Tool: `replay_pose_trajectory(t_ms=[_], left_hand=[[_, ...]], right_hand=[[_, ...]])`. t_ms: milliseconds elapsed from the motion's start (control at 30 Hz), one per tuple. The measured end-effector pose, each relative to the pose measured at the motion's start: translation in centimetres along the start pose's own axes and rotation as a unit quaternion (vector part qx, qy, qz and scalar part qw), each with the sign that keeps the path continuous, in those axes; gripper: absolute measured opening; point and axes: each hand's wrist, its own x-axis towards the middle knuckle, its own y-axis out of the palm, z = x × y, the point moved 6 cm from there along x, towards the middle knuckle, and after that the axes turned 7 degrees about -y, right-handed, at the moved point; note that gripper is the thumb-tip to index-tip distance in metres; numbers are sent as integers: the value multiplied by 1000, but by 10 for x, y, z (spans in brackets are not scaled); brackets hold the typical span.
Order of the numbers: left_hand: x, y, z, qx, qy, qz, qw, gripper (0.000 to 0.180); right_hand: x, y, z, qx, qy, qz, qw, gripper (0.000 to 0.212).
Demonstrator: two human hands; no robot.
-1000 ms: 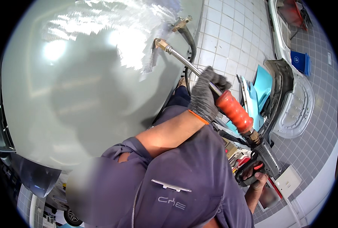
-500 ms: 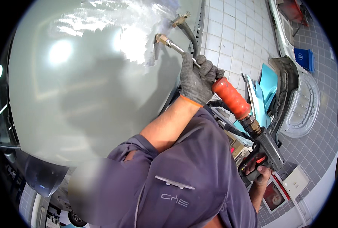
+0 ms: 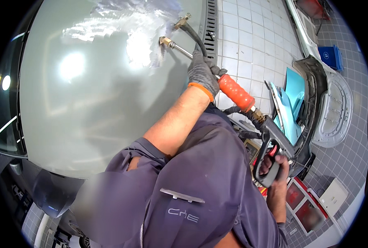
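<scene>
From here, the left hand [image 3: 202, 74] clasps a rod [image 3: 184, 52] — red sleeve [image 3: 237, 92] beside it. The right hand [image 3: 280, 168] grips a black handle [image 3: 266, 179].

White glare on grey-green panel [image 3: 97, 107]

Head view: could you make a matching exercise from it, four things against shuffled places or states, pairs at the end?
1. Left hand in a grey knit glove
2. Bare right hand
3. Ribbed red-orange cylinder
4. Blue plastic bin

A. Between the two hands
B. At the picture's upper right
C. Gripping a slim metal shaft
D. On a black pistol-shaped handle

Pairs: 1-C; 2-D; 3-A; 4-B
</scene>
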Motion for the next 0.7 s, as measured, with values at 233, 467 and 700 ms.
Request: replay_pose_trajectory(t_ms=[233,467,700], left_hand=[[-10,11,-14,-162,-86,409,894,60],[-44,20,-1,-41,-18,-8,999,47],[-44,17,15,-120,-87,151,977,54]], right_hand=[[-16,5,22,-299,-256,88,915,55],[-19,-1,35,-25,-67,-9,997,46],[-37,-5,53,-189,-226,83,952,49]])
